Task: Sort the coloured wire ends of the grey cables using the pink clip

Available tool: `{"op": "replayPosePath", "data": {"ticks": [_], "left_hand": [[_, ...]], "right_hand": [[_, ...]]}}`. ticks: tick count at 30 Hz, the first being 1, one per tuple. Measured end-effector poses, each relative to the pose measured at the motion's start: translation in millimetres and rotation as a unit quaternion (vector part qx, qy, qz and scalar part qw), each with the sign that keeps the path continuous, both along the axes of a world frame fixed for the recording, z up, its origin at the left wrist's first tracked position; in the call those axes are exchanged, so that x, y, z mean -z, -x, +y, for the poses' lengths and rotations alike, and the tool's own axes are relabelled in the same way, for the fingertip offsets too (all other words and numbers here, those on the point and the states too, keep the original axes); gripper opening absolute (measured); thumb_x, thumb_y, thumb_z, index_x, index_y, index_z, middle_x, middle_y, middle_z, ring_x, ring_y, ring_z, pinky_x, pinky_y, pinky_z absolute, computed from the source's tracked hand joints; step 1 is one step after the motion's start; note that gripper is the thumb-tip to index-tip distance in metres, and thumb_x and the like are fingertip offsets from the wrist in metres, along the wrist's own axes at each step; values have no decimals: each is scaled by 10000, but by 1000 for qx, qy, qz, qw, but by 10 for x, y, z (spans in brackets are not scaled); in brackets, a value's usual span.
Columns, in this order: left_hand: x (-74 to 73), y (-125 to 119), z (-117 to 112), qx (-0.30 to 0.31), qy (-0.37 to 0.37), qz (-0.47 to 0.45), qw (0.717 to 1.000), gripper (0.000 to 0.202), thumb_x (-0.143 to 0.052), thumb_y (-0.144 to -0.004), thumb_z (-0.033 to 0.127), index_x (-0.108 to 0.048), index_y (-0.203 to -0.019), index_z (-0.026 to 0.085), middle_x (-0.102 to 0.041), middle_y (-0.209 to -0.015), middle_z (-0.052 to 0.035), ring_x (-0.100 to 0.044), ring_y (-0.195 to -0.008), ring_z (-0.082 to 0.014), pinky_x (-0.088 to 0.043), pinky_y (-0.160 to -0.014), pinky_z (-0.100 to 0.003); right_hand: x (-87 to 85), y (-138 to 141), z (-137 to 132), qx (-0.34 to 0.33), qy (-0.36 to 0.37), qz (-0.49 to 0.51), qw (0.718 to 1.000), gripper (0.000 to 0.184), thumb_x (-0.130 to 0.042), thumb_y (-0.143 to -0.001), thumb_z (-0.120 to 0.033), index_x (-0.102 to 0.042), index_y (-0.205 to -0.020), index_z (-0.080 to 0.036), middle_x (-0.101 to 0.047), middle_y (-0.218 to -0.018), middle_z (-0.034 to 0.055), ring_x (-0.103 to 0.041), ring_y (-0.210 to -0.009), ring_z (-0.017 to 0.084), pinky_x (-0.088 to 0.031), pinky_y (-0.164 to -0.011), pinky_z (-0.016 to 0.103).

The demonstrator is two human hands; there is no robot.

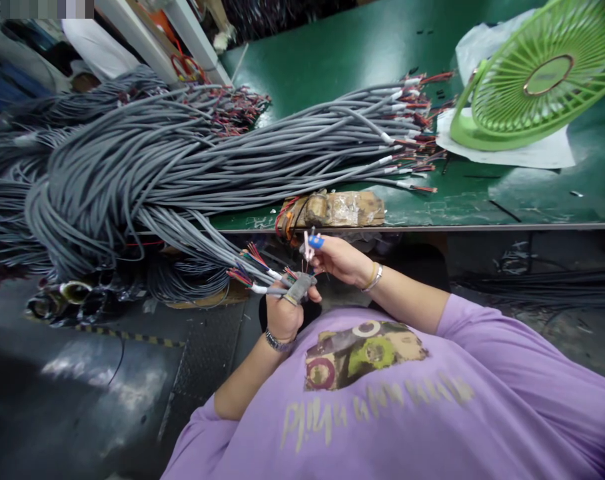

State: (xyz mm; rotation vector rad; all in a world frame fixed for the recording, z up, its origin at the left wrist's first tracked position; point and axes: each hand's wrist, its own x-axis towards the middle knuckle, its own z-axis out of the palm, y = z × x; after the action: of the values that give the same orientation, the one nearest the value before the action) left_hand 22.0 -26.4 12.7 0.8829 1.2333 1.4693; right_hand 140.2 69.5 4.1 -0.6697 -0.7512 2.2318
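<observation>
My left hand [284,312] is closed around the end of a grey cable [260,288], its fingers wrapped in grey tape, with thin coloured wires fanning out of the cable tip. My right hand [338,258] sits just right of it, fingers pinched on those thin wires [308,252]; a blue cap covers one fingertip. Both hands work below the front edge of the green table [362,47]. A big bundle of grey cables [147,160] lies across the table and hangs off its left side toward my hands.
A green fan [537,73] lies on white paper at the table's back right. A taped wooden block [340,208] sits on the front edge above my hands. Stripped red-tipped cable ends [417,127] spread mid-table. Dark floor and rolls [67,297] lie lower left.
</observation>
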Motion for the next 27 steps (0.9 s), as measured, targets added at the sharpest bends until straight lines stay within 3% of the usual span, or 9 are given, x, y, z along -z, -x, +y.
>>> {"op": "replayPosePath", "data": {"ticks": [6, 11, 17, 19, 23, 27], "left_hand": [[-6, -43, 60, -36, -8, -7, 999, 242, -753, -713, 381, -670, -710, 154, -638, -525, 9, -614, -449, -131, -531, -483, -248], [2, -51, 68, -38, -5, -17, 999, 227, -755, -714, 351, -648, -699, 151, -643, -529, 12, -618, -444, -132, -533, -481, -247], [18, -36, 56, -35, -10, -4, 999, 218, -743, -719, 355, -665, -713, 152, -650, -534, 3, -625, -456, -136, -531, -474, -243], [17, -38, 61, -35, -8, -4, 999, 212, -742, -720, 352, -669, -711, 153, -652, -533, 2, -625, -456, -136, -530, -474, -243], [13, -49, 80, -31, 8, -1, 999, 240, -751, -704, 372, -669, -700, 147, -644, -522, 2, -620, -450, -136, -532, -476, -247], [33, -47, 88, -32, 22, 15, 999, 253, -745, -706, 381, -654, -674, 147, -633, -511, 4, -617, -447, -134, -533, -482, -248]], "right_hand": [[51, -5, -3, 32, -6, -15, 999, 451, -720, -719, -577, -616, -803, -146, -586, -677, 2, -470, -547, 74, -412, -496, 183], [53, 26, 15, 26, -16, 6, 1000, 504, -776, -630, -601, -617, -797, -153, -564, -662, -19, -428, -525, 63, -395, -497, 195], [107, 44, -10, 167, -115, -96, 975, 529, -680, -692, -672, -561, -648, -158, -521, -585, -25, -392, -506, 62, -313, -486, 208], [125, 48, 3, 150, -107, -91, 979, 545, -654, -697, -698, -575, -665, -159, -523, -582, -22, -406, -510, 68, -321, -493, 211], [90, 78, 43, 41, -18, -5, 999, 549, -648, -714, -698, -609, -736, -151, -525, -584, -19, -426, -523, 80, -344, -503, 215], [38, 135, 63, 72, 23, 19, 997, 520, -693, -711, -650, -606, -701, -138, -520, -575, -21, -403, -512, 72, -303, -475, 210]]}}
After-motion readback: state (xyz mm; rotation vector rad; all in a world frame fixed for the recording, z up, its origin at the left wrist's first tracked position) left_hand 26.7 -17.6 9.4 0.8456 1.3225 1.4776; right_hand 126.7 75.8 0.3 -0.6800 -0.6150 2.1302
